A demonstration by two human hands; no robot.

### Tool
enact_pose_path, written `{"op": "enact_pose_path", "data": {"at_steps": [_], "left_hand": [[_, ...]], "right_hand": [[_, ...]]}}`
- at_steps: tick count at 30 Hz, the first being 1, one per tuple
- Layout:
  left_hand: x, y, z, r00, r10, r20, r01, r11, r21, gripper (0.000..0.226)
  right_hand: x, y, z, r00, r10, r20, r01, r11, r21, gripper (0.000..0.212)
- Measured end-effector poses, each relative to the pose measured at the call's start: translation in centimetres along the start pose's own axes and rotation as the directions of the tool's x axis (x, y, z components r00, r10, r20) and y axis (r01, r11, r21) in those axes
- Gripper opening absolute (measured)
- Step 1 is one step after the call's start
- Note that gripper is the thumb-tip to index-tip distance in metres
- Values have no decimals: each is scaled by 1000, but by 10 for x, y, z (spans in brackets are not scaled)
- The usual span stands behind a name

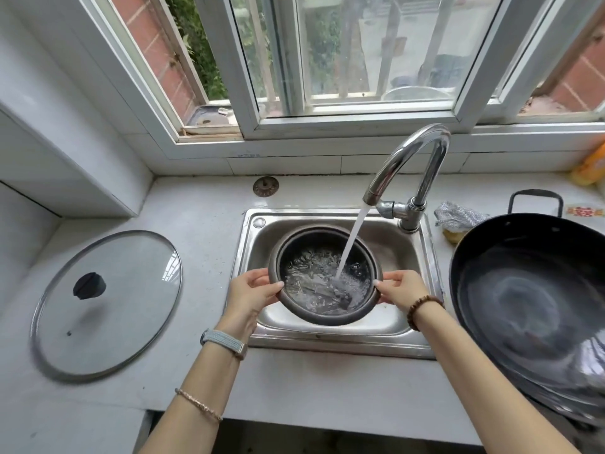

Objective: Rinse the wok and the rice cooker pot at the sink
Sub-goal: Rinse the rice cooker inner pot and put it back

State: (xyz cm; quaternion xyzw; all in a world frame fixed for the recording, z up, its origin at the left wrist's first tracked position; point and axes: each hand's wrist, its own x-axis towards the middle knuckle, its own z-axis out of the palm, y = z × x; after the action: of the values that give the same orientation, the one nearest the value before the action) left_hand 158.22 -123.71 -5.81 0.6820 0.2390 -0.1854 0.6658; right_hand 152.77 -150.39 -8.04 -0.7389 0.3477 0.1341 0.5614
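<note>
Gripping opposite rims, left hand and right hand steady the rice cooker pot between them under the faucet stream (filling); wok waits right of the right hand.

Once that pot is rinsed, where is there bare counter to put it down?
Bare counter lies between the glass lid and the sink, and along the front edge below the sink. Right of the sink is crowded: the wok and a cloth fill it.
</note>
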Motion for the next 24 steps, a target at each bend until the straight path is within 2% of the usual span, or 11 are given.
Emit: {"op": "enact_pose_path", "data": {"at_steps": [4, 10, 14, 16, 19, 24], "left_hand": [[-3, 2, -5, 999, 36, -11, -35, 998, 50, 36], [-2, 0, -5, 991, -134, 19, 134, 991, -6, 38], [-7, 3, -3, 993, -115, -18, 116, 993, 2, 49], [-10, 10, -4, 996, -82, -31, 83, 997, 7, 44], [-16, 24, -7, 1000, -5, -31, 6, 999, 32, 22], [-28, 47, -9, 990, 125, -63, -118, 988, 103, 27]], "right_hand": [[-3, 3, 4, 994, -109, -21, 110, 994, 13, 12], [-16, -23, -5, 980, -182, -79, 183, 983, 9, 23], [-16, -19, -8, 997, -69, -33, 70, 997, 25, 25], [-15, -9, -4, 1000, -15, -2, 15, 1000, 25, 25], [-14, 7, 10, 998, 59, 29, -61, 994, 92, 15], [-16, 18, 39, 982, 156, 102, -179, 940, 289, 9]]}}
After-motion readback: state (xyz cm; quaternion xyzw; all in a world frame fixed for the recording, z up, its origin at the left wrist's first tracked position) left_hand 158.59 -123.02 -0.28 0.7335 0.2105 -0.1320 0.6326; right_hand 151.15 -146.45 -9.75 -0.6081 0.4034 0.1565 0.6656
